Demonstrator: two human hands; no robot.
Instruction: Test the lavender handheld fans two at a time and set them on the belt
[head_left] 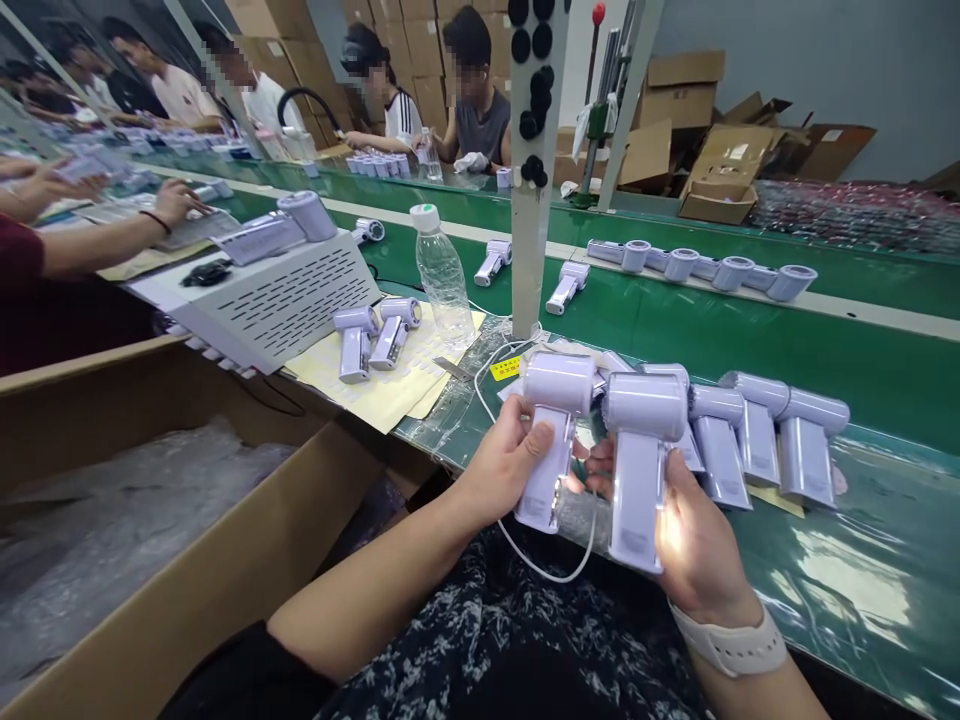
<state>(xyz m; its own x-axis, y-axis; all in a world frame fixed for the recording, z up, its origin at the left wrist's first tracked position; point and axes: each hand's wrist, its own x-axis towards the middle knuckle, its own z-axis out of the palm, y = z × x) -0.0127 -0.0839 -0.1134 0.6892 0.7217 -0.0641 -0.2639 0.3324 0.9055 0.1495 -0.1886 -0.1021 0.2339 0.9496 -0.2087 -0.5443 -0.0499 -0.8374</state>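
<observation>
My left hand (pixel 504 462) is wrapped round the handle of a white handheld fan (pixel 551 430), held upright near the bench edge. A white cable (pixel 551 570) hangs below it in a loop. My right hand (pixel 694 540) grips the handle of a second white handheld fan (pixel 641 450) just to the right; a light glows on that hand. Several more fans (pixel 757 435) stand in a row on the green bench right behind the two held ones.
An open cardboard box (pixel 247 540) with plastic wrap sits at my left. A water bottle (pixel 442 275), two fans on yellow sheets (pixel 371 340) and a white perforated machine (pixel 277 295) lie ahead. Fans ride the green conveyor (pixel 675 320). Other people work along the line.
</observation>
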